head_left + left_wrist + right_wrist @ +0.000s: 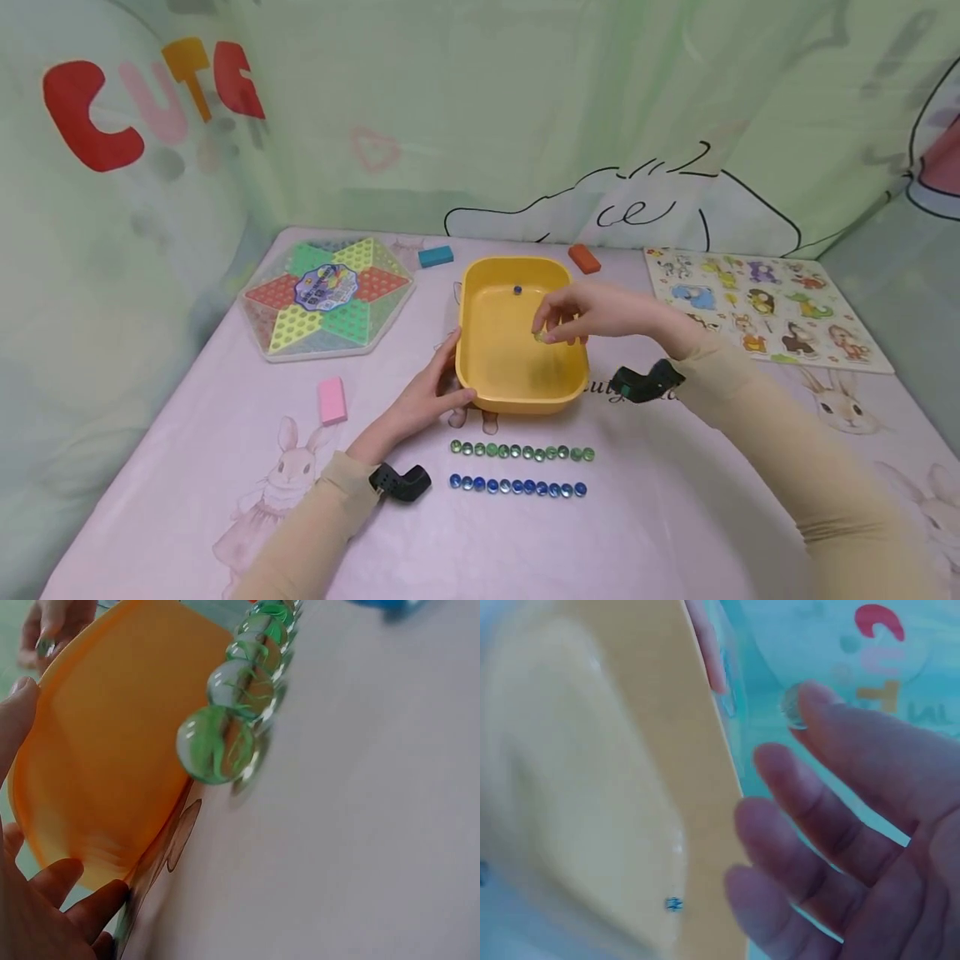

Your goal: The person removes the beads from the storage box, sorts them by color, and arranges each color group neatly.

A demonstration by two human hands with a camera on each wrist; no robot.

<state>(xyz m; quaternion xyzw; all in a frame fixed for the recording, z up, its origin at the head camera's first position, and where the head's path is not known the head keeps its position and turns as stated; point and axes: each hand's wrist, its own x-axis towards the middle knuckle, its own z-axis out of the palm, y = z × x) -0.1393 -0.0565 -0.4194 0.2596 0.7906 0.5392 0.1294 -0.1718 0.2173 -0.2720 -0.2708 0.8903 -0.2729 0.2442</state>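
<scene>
A yellow tray (480, 367) sits mid-table. My left hand (442, 387) grips its near-left corner, thumb on the rim and fingers (67, 896) under the tray (112, 750). My right hand (551, 329) hovers over the tray's middle and pinches a small greenish marble (540, 336) at its fingertips; that marble (791, 709) is blurred in the right wrist view. One blue marble (517, 290) lies on the tray floor near the far wall. In front of the tray lie a row of several green marbles (521, 452) and, nearer me, a row of several blue marbles (517, 487).
A hexagonal Chinese checkers board (326, 296) lies at the left and an animal peg puzzle (765, 304) at the right. A pink block (332, 400), a teal block (436, 256) and an orange block (584, 259) lie around the tray. A printed curtain closes the back.
</scene>
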